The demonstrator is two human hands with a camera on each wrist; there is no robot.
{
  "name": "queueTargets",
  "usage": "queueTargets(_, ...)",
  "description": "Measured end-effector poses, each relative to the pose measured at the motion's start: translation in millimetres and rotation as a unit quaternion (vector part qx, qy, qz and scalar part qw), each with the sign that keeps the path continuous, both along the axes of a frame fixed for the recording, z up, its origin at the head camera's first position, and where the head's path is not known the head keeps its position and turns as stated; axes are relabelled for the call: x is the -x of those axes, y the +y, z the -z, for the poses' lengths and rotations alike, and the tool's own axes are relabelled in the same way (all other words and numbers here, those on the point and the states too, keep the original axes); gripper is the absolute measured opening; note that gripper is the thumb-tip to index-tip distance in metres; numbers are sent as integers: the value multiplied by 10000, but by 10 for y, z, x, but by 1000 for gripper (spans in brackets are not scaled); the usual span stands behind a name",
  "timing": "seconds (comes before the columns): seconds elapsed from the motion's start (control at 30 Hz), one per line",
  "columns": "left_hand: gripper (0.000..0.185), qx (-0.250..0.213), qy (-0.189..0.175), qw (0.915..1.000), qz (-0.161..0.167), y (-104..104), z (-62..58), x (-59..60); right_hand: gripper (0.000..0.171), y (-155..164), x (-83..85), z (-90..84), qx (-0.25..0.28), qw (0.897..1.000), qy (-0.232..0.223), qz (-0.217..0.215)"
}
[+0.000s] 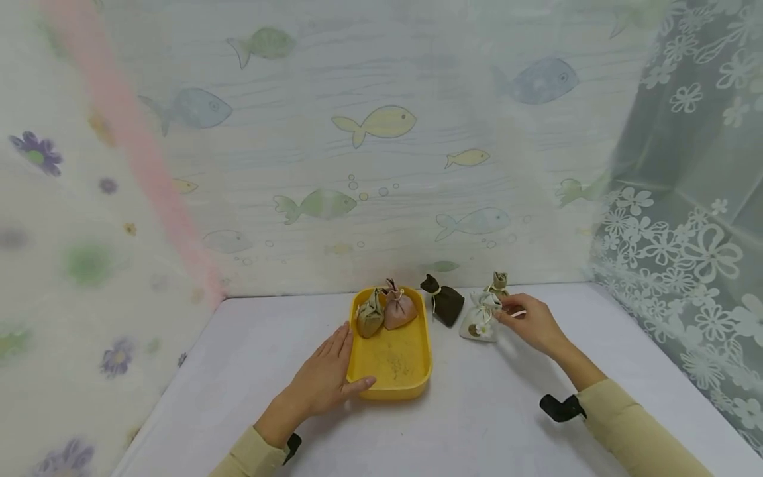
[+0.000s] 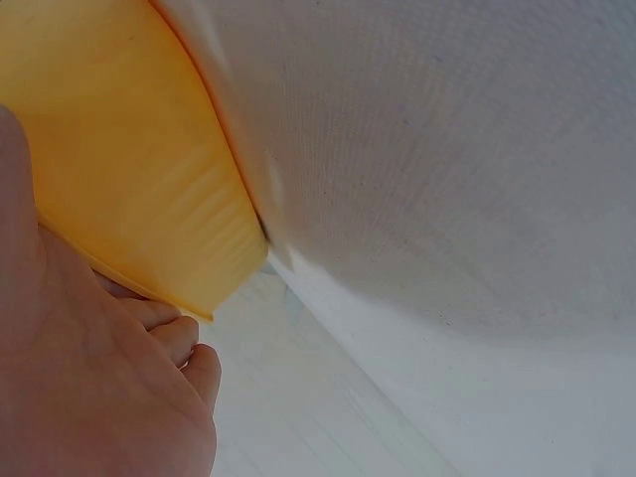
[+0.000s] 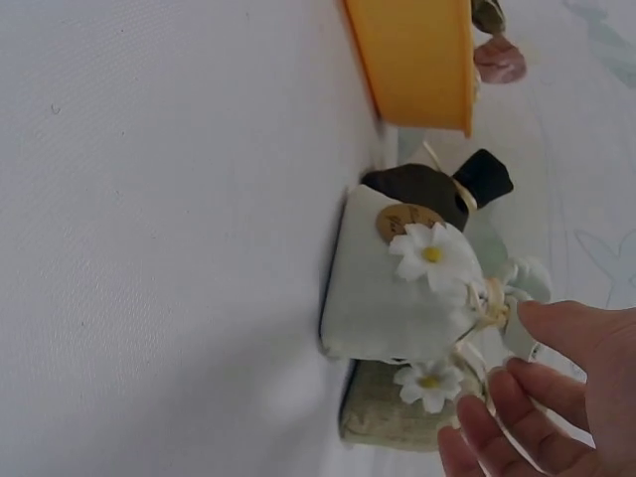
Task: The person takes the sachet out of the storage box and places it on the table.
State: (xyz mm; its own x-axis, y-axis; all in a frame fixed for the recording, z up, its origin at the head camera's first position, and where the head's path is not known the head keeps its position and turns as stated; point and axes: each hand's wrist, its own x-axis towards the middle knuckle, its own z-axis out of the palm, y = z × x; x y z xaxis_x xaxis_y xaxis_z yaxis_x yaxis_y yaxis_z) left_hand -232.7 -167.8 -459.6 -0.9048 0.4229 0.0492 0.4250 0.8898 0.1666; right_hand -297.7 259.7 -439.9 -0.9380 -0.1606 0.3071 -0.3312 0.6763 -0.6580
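Observation:
My left hand (image 1: pixel 324 379) lies against the left side of a yellow tray (image 1: pixel 390 392), fingers extended along its wall and thumb at the front corner. In the left wrist view the fingertips touch the tray's rim (image 2: pixel 124 281). My right hand (image 1: pixel 535 324) pinches the tied top of a white drawstring pouch (image 1: pixel 479 322) between thumb and forefinger. That pouch bears a white daisy (image 3: pixel 429 254) and a round brown tag (image 3: pixel 402 221), and stands on the table. Behind it is an olive-beige pouch (image 3: pixel 388 405), also with a daisy.
In the tray's far end sit a green-beige pouch (image 1: pixel 371 319) and a pink pouch (image 1: pixel 399 310). A dark brown pouch (image 1: pixel 447 305) leans between tray and white pouch. A fish-print curtain (image 1: pixel 381 165) hangs behind the white table (image 1: pixel 465 424); flowered sheets border both sides.

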Motion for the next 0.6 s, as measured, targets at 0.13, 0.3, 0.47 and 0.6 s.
queueTargets(0.13, 106, 13, 113, 9999, 34, -12, 11, 10, 34, 44, -27, -18, -2, 10000, 31, 23)
queueTargets(0.3, 107, -16, 140, 9999, 76, -19, 20, 6, 33, 51, -79, -11, -2, 10000, 59, 46)
queueTargets(0.47, 108, 80, 60, 9999, 19, -9, 4, -15, 30, 18, -114, -37, -19, 9999, 156, -15)
queueTargets(0.6, 110, 123, 74, 9999, 39, -1, -11, -29, 30, -28, -120, -92, -4, 9997, 181, -155)
